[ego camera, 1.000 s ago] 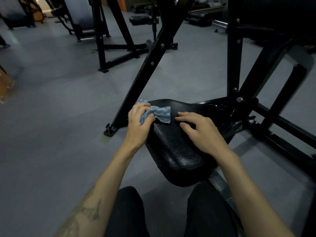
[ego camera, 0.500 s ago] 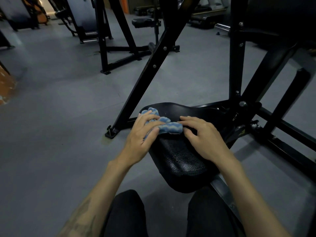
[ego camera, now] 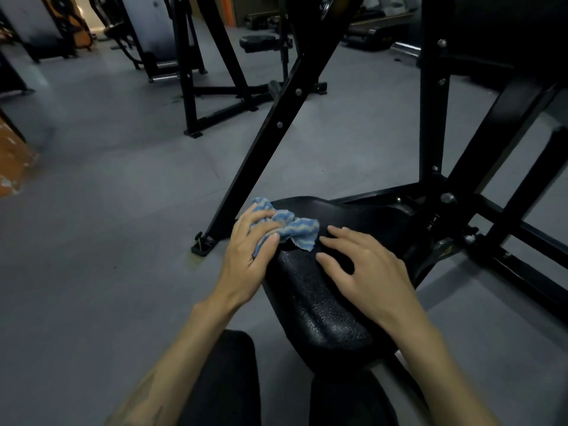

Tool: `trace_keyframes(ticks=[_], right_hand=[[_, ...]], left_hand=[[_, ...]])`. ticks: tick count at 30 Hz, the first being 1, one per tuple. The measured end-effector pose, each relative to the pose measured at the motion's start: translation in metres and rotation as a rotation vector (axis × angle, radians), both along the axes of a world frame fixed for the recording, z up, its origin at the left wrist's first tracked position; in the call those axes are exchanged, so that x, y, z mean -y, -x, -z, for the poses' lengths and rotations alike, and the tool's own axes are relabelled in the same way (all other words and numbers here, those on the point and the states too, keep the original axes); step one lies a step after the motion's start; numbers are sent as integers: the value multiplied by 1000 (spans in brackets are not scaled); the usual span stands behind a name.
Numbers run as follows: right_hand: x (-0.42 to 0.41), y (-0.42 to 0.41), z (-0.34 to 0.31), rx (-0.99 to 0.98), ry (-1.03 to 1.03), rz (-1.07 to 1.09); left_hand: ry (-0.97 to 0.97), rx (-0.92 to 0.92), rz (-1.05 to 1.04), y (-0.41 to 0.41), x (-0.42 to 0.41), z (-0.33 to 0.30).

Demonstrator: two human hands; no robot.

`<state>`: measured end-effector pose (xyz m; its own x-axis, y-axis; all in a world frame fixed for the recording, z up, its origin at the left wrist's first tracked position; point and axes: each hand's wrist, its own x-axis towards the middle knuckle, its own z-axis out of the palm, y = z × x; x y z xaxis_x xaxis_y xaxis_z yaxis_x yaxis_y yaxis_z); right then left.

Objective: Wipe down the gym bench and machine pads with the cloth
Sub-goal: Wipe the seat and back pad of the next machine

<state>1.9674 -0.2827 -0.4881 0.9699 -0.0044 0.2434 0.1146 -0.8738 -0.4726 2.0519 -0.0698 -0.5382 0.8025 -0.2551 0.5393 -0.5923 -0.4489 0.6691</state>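
A black textured seat pad (ego camera: 310, 305) of a gym machine lies in front of my knees. My left hand (ego camera: 249, 256) grips a crumpled blue-and-white striped cloth (ego camera: 292, 230) and presses it on the pad's far left edge. My right hand (ego camera: 365, 272) rests on the pad just right of the cloth, fingers spread, holding nothing. Its fingertips sit close to the cloth's loose end.
The machine's black steel frame rises right behind the pad: a slanted bar (ego camera: 276, 130) to the left and an upright post (ego camera: 433, 118) to the right, with low base rails (ego camera: 522, 235) on the right. Other machines (ego camera: 190, 72) stand farther back on the grey floor.
My left hand slid the cloth toward me and right, then back toward the pad's far left edge. My right hand's fingers lifted off the cloth's end and spread.
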Motion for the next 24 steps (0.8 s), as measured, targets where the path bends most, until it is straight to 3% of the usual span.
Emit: trace_keyframes(ticks=[10, 24], right_hand=[[-62, 11, -12, -287, 226, 192], [-96, 15, -9, -301, 202, 413]], left_hand=[[-65, 250, 307, -34, -17, 10], [-112, 508, 651, -70, -30, 19]])
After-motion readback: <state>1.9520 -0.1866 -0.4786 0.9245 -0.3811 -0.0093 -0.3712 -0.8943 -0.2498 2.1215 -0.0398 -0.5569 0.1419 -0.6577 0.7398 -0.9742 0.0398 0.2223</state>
